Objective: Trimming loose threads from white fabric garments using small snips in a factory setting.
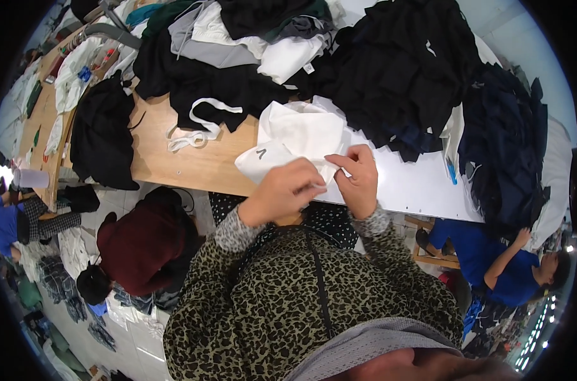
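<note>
A white piece of fabric [301,130] lies partly folded at the table's front edge, with a dark mark on its left part. My left hand [287,187] is closed, its fingertips pinching a bit of the white fabric's near edge. Beside it on the right, my right hand [357,181] is also closed, thumb and forefinger pressed on the fabric's right edge. The two hands are a small gap apart. Exactly how much cloth sits between the fingers is hidden. A white strip [206,130] lies loosely curled on the wood, left of the fabric.
Piles of black cloth [396,76] and grey and white garments [221,38] cover the far side of the wood and white table [193,168]. Dark navy cloth [501,140] hangs at the right, near a blue-handled tool [451,171]. People sit at both sides below the table.
</note>
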Motion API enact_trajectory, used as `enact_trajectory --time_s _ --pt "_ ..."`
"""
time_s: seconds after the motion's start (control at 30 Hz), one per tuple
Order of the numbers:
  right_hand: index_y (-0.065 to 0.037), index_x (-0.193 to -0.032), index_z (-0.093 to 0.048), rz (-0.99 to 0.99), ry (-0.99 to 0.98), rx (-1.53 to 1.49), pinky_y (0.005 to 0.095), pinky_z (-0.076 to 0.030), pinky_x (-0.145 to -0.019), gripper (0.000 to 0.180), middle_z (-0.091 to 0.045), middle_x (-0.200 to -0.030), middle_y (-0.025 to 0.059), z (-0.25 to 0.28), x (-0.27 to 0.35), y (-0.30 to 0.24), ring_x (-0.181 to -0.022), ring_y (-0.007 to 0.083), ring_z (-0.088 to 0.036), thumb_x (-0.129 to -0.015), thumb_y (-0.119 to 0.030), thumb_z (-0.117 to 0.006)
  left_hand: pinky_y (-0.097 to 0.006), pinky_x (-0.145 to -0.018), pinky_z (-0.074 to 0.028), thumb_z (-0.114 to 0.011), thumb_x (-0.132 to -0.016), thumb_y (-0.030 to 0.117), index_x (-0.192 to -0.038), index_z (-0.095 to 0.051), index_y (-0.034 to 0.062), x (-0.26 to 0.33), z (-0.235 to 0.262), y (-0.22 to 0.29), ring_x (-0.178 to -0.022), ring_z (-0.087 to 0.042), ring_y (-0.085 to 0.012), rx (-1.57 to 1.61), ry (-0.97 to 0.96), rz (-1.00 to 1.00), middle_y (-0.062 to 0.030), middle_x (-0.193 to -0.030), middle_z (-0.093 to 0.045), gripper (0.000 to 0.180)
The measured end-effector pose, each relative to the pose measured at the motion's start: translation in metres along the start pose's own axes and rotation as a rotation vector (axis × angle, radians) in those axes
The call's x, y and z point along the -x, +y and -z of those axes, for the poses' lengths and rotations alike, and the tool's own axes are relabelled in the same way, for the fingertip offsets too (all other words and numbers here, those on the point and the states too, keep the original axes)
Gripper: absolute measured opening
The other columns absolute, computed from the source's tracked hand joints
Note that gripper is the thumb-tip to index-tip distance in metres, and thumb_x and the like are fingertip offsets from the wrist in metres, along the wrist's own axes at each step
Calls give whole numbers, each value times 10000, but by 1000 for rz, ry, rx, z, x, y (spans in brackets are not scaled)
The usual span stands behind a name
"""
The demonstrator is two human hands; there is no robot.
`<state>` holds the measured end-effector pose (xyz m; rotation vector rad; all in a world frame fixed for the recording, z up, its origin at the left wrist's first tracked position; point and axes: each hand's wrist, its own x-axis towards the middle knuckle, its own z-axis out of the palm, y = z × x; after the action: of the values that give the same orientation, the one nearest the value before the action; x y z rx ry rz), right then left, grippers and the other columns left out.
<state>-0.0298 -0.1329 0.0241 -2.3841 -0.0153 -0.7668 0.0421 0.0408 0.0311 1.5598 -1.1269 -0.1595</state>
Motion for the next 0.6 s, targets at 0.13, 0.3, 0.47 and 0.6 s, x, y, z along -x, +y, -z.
enact_trajectory --time_s 0.13,0.3,0.47,0.6 --pt "-33 -975 -684 -362 151 -276 233 -355 -500 299 -526 -702 12 -6 10 0 -572 97 -441 -741 76 -534 -296 -506 -474 -677 -605 4 -848 -599 74 12 -11 3 -600 -584 -203 -267 12 -145 -28 -853 -547 265" --pt "53 -1211 -507 -881 158 -1330 297 -510 -767 344 -613 -1044 140 -6 14 0 -912 184 -606 -875 4 -453 -296 -514 -474 -684 -596 11 -879 -598 77 18 -15 -1 -598 -584 -200 -332 -31 -122 -29 -881 -541 304" --pt "68 -1271 -426 -816 148 -1534 361 -467 -915 399 -531 -1187 163 1 13 -5 -1047 208 -557 -875 25 -431 -298 -520 -470 -691 -581 21 -888 -590 75 23 -13 -6 -595 -581 -201 -354 -17 -106 -35 -880 -539 328" --pt "69 -1288 -399 -770 203 -1450 356 -468 -918 441 -521 -1186 160 -2 13 -8 -1054 208 -551 -851 57 -461 -295 -514 -467 -691 -580 37 -881 -586 76 25 -10 -9 -586 -578 -201 -376 6 -109 -36 -859 -541 321"
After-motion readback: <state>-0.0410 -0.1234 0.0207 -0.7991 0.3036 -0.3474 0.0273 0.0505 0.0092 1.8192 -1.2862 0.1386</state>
